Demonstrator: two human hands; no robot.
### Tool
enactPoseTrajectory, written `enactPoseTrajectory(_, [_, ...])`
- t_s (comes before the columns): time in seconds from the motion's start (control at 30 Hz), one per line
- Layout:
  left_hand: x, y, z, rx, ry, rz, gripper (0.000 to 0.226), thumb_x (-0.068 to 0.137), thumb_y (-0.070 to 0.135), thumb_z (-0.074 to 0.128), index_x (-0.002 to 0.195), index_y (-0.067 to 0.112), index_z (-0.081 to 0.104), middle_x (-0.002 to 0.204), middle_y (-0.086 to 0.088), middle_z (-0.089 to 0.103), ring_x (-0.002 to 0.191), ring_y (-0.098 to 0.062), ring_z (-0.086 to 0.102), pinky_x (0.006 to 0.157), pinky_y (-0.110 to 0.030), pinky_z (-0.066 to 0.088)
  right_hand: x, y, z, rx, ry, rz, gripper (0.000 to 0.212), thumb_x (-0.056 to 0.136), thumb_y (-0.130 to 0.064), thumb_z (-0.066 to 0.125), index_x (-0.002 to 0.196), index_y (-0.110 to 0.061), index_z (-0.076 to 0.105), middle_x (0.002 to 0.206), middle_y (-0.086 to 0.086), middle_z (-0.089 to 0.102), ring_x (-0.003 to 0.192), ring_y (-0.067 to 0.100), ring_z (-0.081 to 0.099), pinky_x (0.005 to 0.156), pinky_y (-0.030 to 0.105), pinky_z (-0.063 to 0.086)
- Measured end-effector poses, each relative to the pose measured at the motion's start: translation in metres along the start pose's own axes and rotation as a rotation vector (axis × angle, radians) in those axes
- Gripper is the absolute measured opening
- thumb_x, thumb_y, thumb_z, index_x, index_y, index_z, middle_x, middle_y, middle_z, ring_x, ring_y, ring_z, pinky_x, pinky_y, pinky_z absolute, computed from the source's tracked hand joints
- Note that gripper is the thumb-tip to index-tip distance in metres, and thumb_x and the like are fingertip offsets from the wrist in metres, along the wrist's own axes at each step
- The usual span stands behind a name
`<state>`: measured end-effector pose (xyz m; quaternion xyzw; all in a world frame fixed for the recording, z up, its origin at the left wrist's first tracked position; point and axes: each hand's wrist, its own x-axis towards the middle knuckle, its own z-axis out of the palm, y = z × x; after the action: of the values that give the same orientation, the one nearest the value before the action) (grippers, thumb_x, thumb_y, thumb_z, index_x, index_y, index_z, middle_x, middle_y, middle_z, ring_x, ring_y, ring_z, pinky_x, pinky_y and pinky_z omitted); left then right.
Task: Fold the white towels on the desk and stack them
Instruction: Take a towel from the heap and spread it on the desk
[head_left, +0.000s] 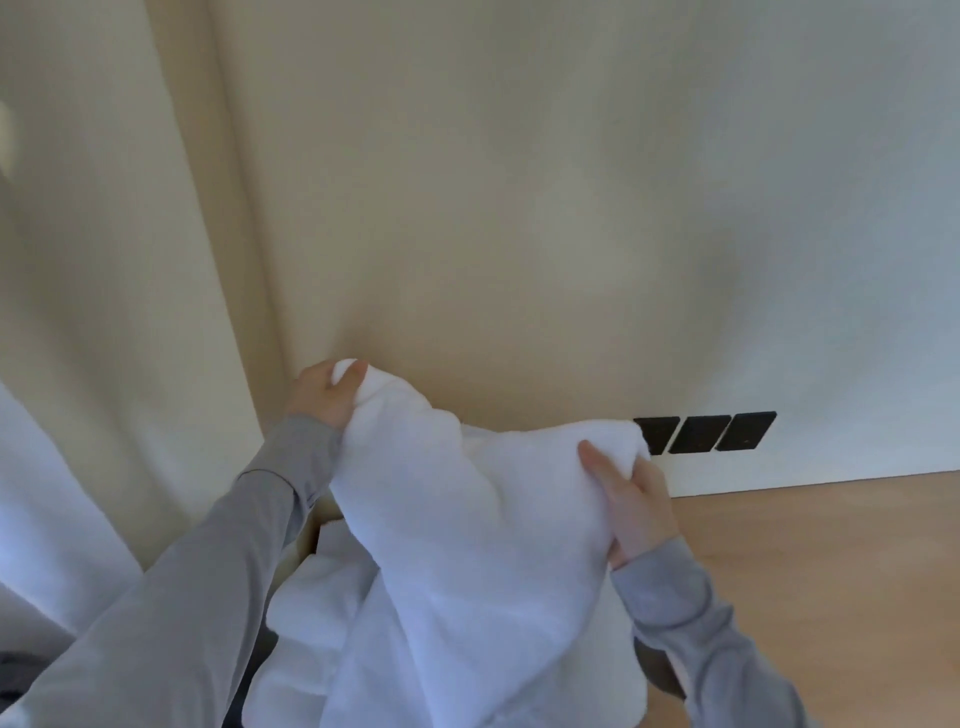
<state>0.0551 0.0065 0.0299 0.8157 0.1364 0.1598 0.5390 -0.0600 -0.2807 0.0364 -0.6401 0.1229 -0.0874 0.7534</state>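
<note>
A large, thick white terry towel (467, 519) hangs in the air in the lower middle of the view, held up by its top edge in front of a person. The cloth sags in a shallow curve between two gripped points and falls in heavy folds toward the bottom of the frame, where its lower part is bunched and partly out of view. The left end of the top edge sits higher than the right end.

The left hand (324, 392), seen at centre left, is closed on the upper left corner of the towel; its fingers (353, 375) wrap over a gathered knob of cloth. The right hand (631, 499), lower and to the right, is closed on the other end of the top edge, with the thumb pressed on the near side of the cloth and the other fingers hidden behind it. Both arms wear long grey sleeves (208, 571) that reach in from the bottom corners.

Behind and below the held towel, more white towel cloth (317, 587) lies in a loose heap; whether it is a separate towel cannot be told. To the right, a light wooden counter (831, 571) stretches to the frame's edge, its surface bare where visible. The counter meets a plain cream wall (519, 208), which fills most of the upper view. Low on that wall, just above the counter and beside the right hand, sit three black rectangular wall plates (706, 432) in a row. A pale curtain (78, 364) hangs along the left side.
</note>
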Motion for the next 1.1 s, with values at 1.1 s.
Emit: enactPoseTrajectory(1.1, [-0.289, 0.29, 0.234, -0.353, 0.152, 0.493, 0.042, 0.087, 0.043, 0.05, 0.058, 0.021, 0.028, 0.058, 0.005, 0.029, 0.068, -0.016, 0.03, 0.055, -0.029, 0.029, -0.063, -0.187, -0.419, 0.122, 0.268, -0.277, 0.037, 0.084, -0.019, 0.066, 0.114, 0.001, 0.058, 0.114, 0.02, 0.063, 0.105, 0.032, 0.063, 0.086, 0.042, 0.052])
